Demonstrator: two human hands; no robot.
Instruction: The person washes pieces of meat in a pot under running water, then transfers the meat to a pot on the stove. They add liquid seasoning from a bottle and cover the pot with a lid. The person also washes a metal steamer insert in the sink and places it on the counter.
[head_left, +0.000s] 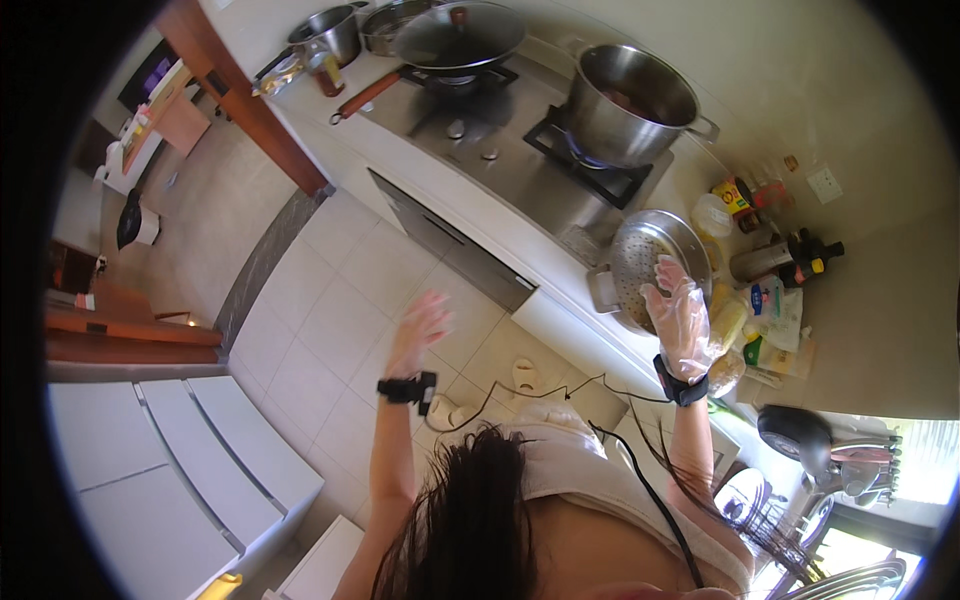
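Note:
My left hand (424, 330) is bare and slightly blurred, held over the tiled floor with its fingers apart and nothing in it. A clear plastic glove covers my right hand (679, 319), whose fingers are spread above a perforated metal steamer pot (641, 259) on the counter; whether they touch it I cannot tell. Part of the steamer's inside is hidden by that hand. Behind it, a tall steel stockpot (630, 112) stands over a blue flame on the gas hob (480, 142), with something dark inside.
A glass-lidded wok (457, 45) sits on the other burner, its wooden handle (367, 97) reaching over the counter's front. Bottles (780, 259), jars and food bags crowd the right of the counter. White drawers (195, 465) stand at the lower left. A thin cable runs between my wrists.

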